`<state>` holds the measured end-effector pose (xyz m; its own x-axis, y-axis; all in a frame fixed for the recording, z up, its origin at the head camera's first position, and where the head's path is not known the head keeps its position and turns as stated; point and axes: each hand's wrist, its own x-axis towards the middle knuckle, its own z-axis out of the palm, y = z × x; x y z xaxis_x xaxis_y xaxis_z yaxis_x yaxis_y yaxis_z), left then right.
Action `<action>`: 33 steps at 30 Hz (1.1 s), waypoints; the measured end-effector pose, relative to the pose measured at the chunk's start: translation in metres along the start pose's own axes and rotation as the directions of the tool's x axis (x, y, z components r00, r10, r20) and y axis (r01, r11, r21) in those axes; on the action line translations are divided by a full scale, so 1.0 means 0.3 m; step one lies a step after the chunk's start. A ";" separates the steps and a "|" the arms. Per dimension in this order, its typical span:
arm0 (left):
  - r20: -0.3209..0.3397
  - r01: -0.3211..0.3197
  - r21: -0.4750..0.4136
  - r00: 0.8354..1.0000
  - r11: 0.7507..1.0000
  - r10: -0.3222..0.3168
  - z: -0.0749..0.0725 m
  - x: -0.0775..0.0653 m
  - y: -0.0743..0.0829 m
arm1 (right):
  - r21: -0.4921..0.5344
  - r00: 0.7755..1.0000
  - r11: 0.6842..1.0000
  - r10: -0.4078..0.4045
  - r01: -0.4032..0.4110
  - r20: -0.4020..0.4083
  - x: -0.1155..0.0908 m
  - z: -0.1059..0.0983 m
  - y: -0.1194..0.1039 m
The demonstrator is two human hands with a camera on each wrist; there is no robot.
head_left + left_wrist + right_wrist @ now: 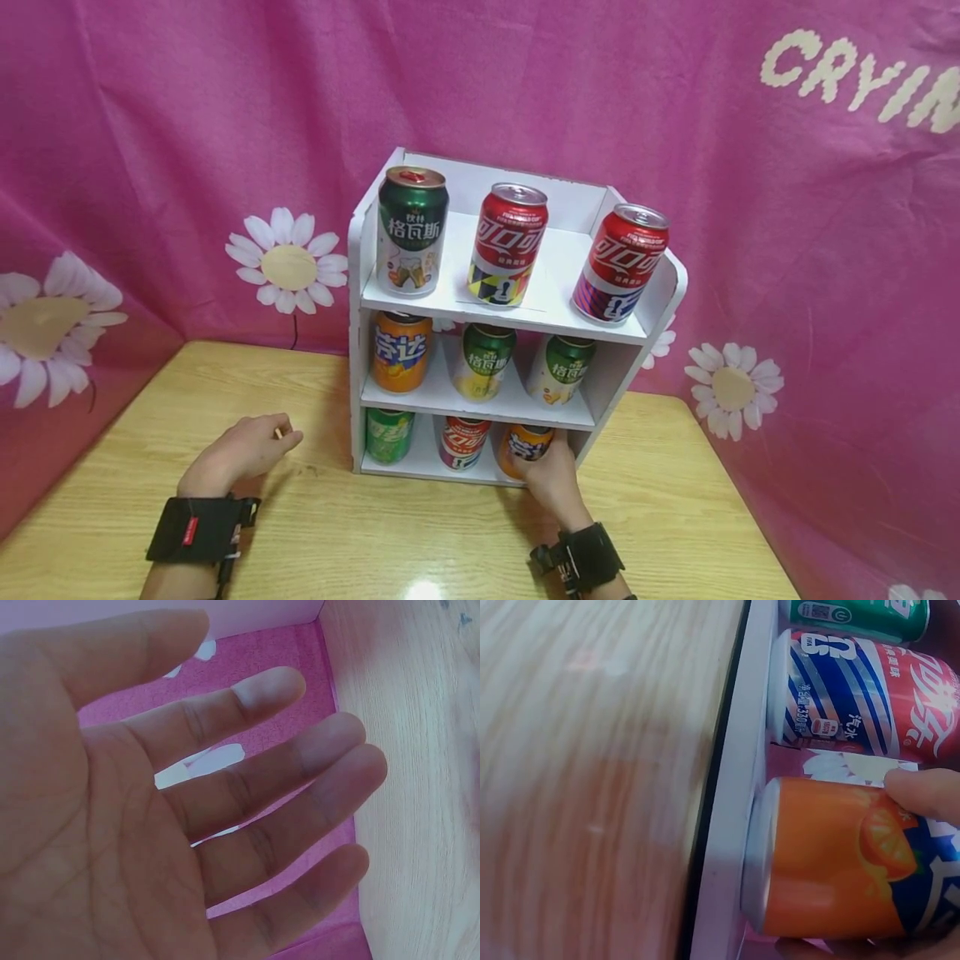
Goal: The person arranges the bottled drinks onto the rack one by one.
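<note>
On the right of the bottom shelf stands an orange soda can (522, 448), and my right hand (553, 481) grips it from the right side. The right wrist view shows the thumb (924, 793) across the orange can (825, 859); the other fingers are mostly hidden beneath it. A red cola can (463, 442) stands to its left, then a green can (389, 435). Over the table, left of the white shelf (357, 350), my left hand (243, 450) holds nothing. In the left wrist view its fingers (277, 776) are spread and slightly bent.
The middle shelf carries another orange can (402, 354) and two green-and-white cans (483, 362). On top stand a green-and-white can (412, 233) and two red cola cans (508, 243). A pink flowered cloth (187, 108) hangs behind the wooden table (375, 542).
</note>
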<state>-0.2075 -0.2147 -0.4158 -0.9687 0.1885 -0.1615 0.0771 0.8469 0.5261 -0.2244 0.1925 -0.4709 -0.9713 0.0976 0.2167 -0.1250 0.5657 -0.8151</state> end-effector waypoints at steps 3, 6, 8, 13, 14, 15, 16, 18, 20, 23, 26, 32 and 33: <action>0.000 -0.005 -0.002 1.000 1.000 0.005 -0.003 0.000 0.001 | 0.022 1.000 1.000 -0.001 0.001 0.005 0.003 -0.006 -0.005; -0.001 -0.012 0.004 1.000 1.000 0.012 -0.001 0.001 0.000 | 0.053 1.000 0.998 -0.017 0.016 0.013 0.002 -0.012 -0.008; -0.003 -0.012 0.008 1.000 1.000 0.012 0.001 0.002 -0.001 | 0.063 1.000 0.998 -0.019 0.018 0.015 0.003 -0.016 -0.011; -0.005 -0.010 0.012 1.000 1.000 0.010 0.001 0.005 -0.001 | 0.026 0.999 0.999 -0.026 0.025 0.028 0.005 -0.018 -0.012; -0.005 -0.012 0.013 1.000 1.000 0.012 0.001 0.005 -0.001 | 0.014 0.999 0.999 -0.030 0.030 0.027 0.005 -0.018 -0.012; -0.005 -0.010 0.012 1.000 1.000 0.010 0.001 0.005 -0.001 | 0.003 0.999 0.999 -0.032 0.032 0.025 0.005 -0.018 -0.013; -0.004 -0.009 0.012 1.000 1.000 0.009 0.001 0.005 -0.001 | -0.003 0.999 0.999 -0.040 0.040 0.022 0.004 -0.017 -0.014; -0.005 -0.007 0.014 1.000 1.000 0.007 0.002 0.005 -0.001 | -0.018 0.999 0.999 -0.040 0.040 0.010 0.002 -0.017 -0.016; -0.007 -0.009 0.012 1.000 1.000 0.009 0.001 0.004 -0.001 | -0.030 0.999 0.999 -0.040 0.040 -0.003 0.001 -0.016 -0.020; -0.007 -0.012 0.008 1.000 1.000 0.012 0.001 0.002 0.000 | -0.049 0.999 0.998 -0.040 0.039 -0.024 -0.001 -0.014 -0.024; -0.009 -0.010 0.006 1.000 1.000 0.011 0.001 0.001 -0.001 | -0.058 0.997 0.997 -0.057 0.054 -0.047 -0.003 -0.010 -0.024; -0.009 -0.009 0.006 1.000 1.000 0.009 0.002 0.002 -0.002 | -0.072 0.997 0.996 -0.054 0.050 -0.055 -0.002 -0.007 -0.022; -0.007 -0.008 0.005 1.000 1.000 0.008 0.002 0.002 -0.002 | -0.076 0.998 0.996 -0.050 0.046 -0.050 -0.002 -0.009 -0.023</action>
<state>-0.2079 -0.2149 -0.4168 -0.9697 0.1917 -0.1515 0.0858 0.8476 0.5236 -0.2224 0.1909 -0.4639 -0.9526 0.1102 0.2835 -0.1537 0.6301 -0.7612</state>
